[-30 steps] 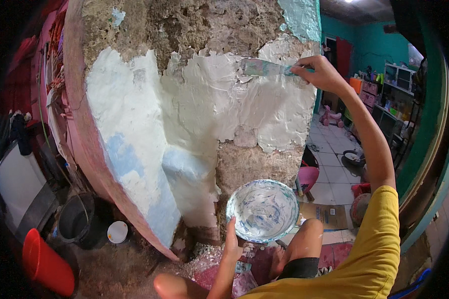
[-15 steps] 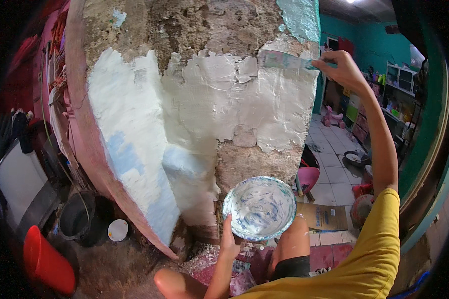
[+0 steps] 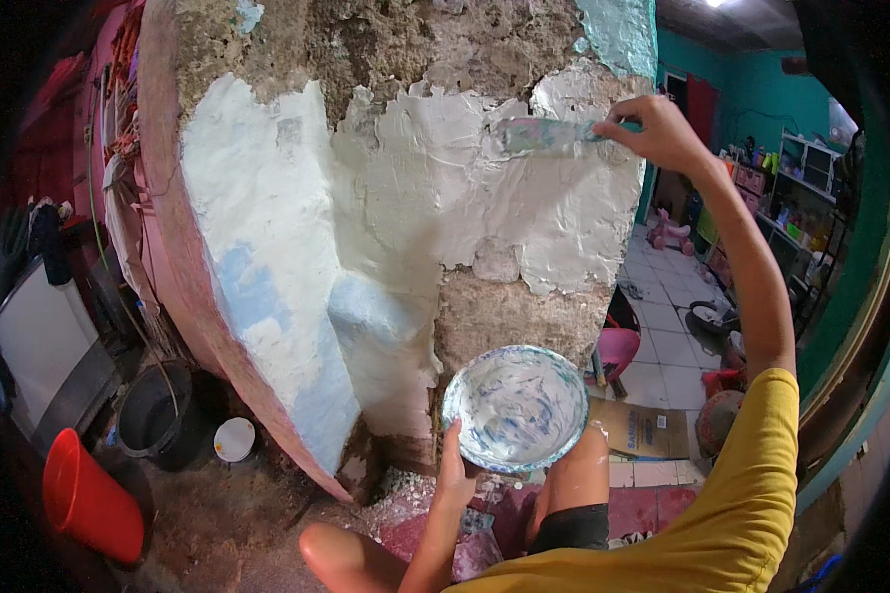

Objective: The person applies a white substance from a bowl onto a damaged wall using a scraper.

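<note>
My right hand (image 3: 653,131) pinches the handle end of a putty knife (image 3: 544,135), whose smeared, pale green blade lies against the upper part of the wall (image 3: 504,316). White filler (image 3: 396,188) covers the wall's middle in ridged, uneven strokes, with rough bare plaster above and below it. Low in front of the wall, my left hand (image 3: 453,474) grips a bowl (image 3: 516,410) from its near left side, thumb up by the rim. Inside the bowl is white paste streaked with blue. Most of the left fingers are hidden under the bowl.
A red bucket (image 3: 94,504), a black bucket (image 3: 163,415) and a small white tub (image 3: 234,440) stand on the floor at left. Flattened cardboard (image 3: 648,432) lies beyond my knee. Shelves (image 3: 801,188) line the room at right; a pink object (image 3: 618,351) sits beside the wall's edge.
My right hand has moved the putty knife slightly left along the wall, and a fresh patch of filler shows near the upper right. The bowl stays in my left hand.
</note>
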The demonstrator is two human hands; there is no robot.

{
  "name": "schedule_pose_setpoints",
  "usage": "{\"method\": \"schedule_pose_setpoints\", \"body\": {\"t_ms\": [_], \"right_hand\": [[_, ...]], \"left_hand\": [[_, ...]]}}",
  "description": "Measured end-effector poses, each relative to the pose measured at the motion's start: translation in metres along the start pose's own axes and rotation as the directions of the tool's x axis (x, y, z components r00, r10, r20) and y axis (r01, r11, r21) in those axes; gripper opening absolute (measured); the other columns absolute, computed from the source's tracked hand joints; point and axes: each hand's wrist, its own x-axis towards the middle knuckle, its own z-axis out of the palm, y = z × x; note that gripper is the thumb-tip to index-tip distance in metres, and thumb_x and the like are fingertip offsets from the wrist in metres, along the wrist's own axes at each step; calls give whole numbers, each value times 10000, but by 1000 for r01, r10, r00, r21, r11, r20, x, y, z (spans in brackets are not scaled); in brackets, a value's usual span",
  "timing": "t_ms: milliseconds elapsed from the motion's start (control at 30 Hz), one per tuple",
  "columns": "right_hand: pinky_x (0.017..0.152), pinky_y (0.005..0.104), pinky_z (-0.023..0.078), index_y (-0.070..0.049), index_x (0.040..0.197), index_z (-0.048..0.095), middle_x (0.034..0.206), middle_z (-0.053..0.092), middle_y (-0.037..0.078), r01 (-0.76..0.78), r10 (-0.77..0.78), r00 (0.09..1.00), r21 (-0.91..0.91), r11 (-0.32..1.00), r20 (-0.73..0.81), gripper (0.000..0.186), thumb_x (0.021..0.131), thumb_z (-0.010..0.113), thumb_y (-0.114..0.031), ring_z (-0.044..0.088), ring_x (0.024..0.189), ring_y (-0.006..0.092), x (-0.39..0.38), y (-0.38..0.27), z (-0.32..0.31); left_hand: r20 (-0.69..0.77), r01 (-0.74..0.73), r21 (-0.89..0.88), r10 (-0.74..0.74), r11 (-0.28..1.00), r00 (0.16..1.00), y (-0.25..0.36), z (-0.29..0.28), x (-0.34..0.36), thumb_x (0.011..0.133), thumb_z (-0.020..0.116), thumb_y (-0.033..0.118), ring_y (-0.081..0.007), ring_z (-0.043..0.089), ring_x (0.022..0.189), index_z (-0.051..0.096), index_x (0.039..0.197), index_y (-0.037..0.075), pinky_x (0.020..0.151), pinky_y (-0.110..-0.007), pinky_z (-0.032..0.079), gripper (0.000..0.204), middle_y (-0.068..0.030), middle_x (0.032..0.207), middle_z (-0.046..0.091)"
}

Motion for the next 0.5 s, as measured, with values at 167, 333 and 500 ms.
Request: {"method": "schedule_pose_setpoints", "body": {"t_ms": [167,333,500], "right_hand": [[673,393,476,-26,863,704,772,653,176,33,-34,999,-17,999,-35,352,813,684,-374,611,675,301,-7,17,-40],[625,387,465,-41,858,711,719,651,130,108,-99,990,77,991,-103,323,812,692,-361,591,617,219,-5,4,-36],[488,320,423,-28,841,718,598,586,76,105,-108,993,59,993,42,359,812,694,-385,545,505,149,26,-4,-19]], "left_hand": [[14,-28,-11,28,1000,1000,5,3,-3,957,412,367,-234,516,1174,408,1348,39,996,-389,404,511,-99,1311,518],[7,-32,3,32,999,999,4,4,-2,959,409,372,-235,523,1164,401,1350,34,990,-390,411,518,-98,1309,517],[54,-51,43,49,998,997,5,18,0,950,418,431,-198,511,1158,418,1347,51,981,-362,397,549,-62,1298,518]]}}
